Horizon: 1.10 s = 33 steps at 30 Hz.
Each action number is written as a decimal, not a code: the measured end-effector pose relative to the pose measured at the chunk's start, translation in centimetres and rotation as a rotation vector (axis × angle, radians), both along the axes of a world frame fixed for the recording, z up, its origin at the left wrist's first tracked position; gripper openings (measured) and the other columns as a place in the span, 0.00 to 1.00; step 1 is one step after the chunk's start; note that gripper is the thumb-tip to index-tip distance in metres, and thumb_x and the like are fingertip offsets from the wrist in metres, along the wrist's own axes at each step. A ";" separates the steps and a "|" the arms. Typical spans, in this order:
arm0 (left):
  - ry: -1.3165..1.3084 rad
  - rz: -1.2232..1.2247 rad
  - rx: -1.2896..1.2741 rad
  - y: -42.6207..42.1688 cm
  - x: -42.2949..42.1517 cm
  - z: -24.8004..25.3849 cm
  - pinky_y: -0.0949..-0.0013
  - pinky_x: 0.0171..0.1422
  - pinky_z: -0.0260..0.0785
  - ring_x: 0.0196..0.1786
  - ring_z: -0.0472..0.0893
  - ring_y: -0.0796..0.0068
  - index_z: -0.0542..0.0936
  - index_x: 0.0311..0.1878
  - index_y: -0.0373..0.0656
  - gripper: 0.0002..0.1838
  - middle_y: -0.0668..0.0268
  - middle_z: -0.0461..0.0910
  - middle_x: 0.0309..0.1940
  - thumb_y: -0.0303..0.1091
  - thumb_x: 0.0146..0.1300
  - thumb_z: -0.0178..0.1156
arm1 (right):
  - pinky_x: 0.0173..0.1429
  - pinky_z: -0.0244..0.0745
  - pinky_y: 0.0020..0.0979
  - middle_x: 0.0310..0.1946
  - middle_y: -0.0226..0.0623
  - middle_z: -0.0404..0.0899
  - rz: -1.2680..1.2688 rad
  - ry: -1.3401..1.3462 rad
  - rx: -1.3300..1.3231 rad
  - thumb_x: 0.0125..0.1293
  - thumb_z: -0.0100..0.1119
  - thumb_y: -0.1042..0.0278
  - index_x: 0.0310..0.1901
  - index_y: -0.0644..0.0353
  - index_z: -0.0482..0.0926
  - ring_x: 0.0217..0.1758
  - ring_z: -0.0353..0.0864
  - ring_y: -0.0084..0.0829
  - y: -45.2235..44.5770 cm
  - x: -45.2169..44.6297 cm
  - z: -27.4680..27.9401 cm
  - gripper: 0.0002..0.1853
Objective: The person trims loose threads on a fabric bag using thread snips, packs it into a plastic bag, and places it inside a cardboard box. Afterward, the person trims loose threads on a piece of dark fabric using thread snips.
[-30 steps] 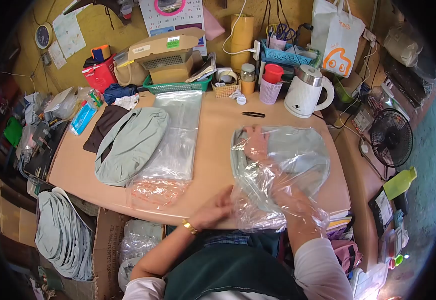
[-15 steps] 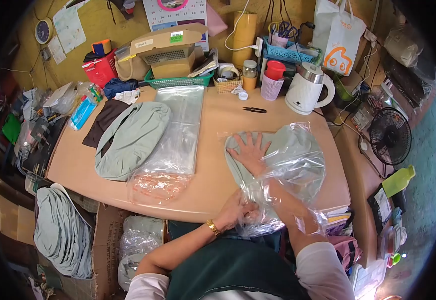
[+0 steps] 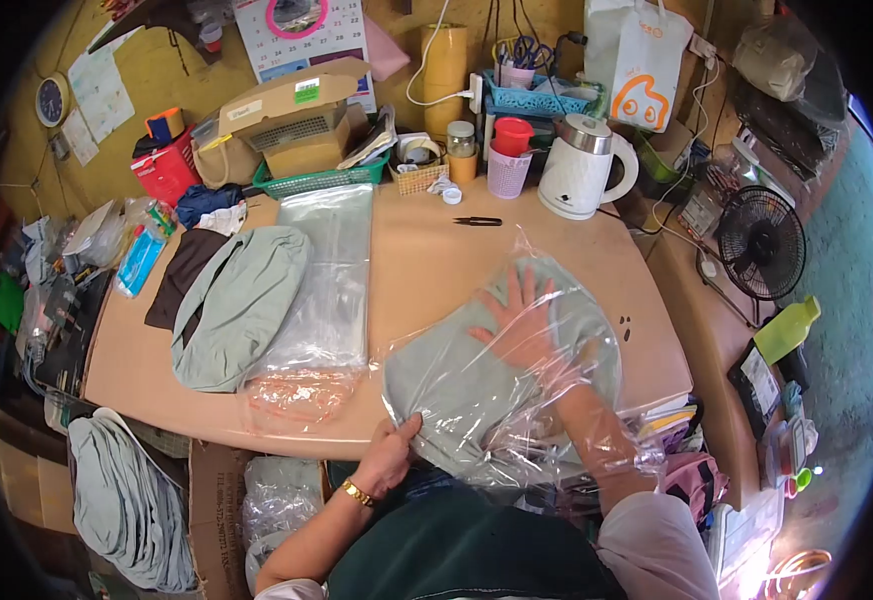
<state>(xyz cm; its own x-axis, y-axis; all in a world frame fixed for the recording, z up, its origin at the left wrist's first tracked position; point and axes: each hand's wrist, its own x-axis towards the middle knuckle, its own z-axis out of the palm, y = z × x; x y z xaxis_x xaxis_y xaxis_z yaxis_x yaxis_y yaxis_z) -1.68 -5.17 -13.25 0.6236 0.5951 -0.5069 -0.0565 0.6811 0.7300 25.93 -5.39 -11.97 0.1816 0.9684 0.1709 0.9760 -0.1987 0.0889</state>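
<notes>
In the head view, your right hand [image 3: 524,325] is wide, with the fingers spread and the palm down. It lies inside a clear plastic bag [image 3: 512,440], flat upon a grey-green cloth [image 3: 452,355], and the film of the bag covers also your wrist and part of the forearm. The cloth is under this hand and extends from it towards your left hand [image 3: 387,458]. Your left hand is narrow: thumb and fingers pinch the near left edge of the bag. Whether they grip the cloth too, I cannot tell.

To the left of your left hand, and farther from you, a stack of clear bags [image 3: 337,285] lies on the table [image 3: 417,270]. Left of this stack there is a second grey-green cloth [image 3: 247,310], which partly covers a dark brown cloth [image 3: 175,280]. Beyond your right hand, and a little to its left, lie small black snips [image 3: 478,221]. Farther beyond the same hand and slightly right stands a white kettle [image 3: 577,180], with a lilac cup [image 3: 508,175] just beside it.
</notes>
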 end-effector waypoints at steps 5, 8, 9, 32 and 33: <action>-0.040 0.069 -0.099 -0.9 0.9 -0.3 0.59 0.58 0.77 0.54 0.80 0.65 0.68 0.62 0.32 0.25 0.56 0.78 0.54 0.47 0.76 0.47 | 0.72 0.36 0.71 0.72 0.56 0.56 -0.223 0.185 0.178 0.54 0.54 0.24 0.70 0.54 0.64 0.76 0.49 0.58 1.7 2.3 -1.6 0.49; -0.108 -0.071 -0.117 -0.7 0.5 -0.3 0.60 0.60 0.76 0.57 0.79 0.66 0.67 0.63 0.35 0.25 0.58 0.76 0.57 0.47 0.76 0.47 | 0.71 0.36 0.73 0.73 0.56 0.53 -0.315 0.209 0.267 0.54 0.52 0.22 0.71 0.52 0.62 0.77 0.47 0.59 3.1 3.6 -3.7 0.50; -0.094 -0.127 -0.101 -0.5 0.5 -0.8 0.61 0.60 0.75 0.57 0.79 0.67 0.67 0.64 0.36 0.26 0.59 0.76 0.58 0.48 0.75 0.48 | 0.71 0.36 0.73 0.73 0.56 0.53 -0.302 0.218 0.253 0.54 0.52 0.22 0.71 0.52 0.62 0.77 0.47 0.59 3.5 3.9 -3.8 0.50; -0.129 -0.088 -0.042 3.0 0.6 0.5 0.60 0.56 0.77 0.55 0.79 0.72 0.76 0.56 0.40 0.15 0.64 0.79 0.54 0.34 0.68 0.61 | 0.72 0.31 0.70 0.77 0.57 0.37 -0.399 0.232 -0.011 0.57 0.42 0.18 0.75 0.49 0.54 0.79 0.35 0.61 7.2 5.6 -1.8 0.52; -0.187 -0.176 -0.104 3.1 0.4 0.7 0.60 0.57 0.77 0.55 0.79 0.72 0.76 0.56 0.41 0.16 0.65 0.79 0.55 0.32 0.67 0.62 | 0.72 0.31 0.70 0.77 0.57 0.37 -0.385 0.228 -0.006 0.57 0.42 0.18 0.75 0.49 0.54 0.79 0.35 0.61 7.7 5.8 -2.4 0.52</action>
<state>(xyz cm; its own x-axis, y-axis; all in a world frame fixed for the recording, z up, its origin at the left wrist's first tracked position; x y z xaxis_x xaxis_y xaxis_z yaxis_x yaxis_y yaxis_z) -1.25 -2.11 -12.54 0.8012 0.4203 -0.4260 -0.0577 0.7628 0.6440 31.70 2.27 -14.39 0.5615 0.8237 0.0789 0.8257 -0.5516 -0.1180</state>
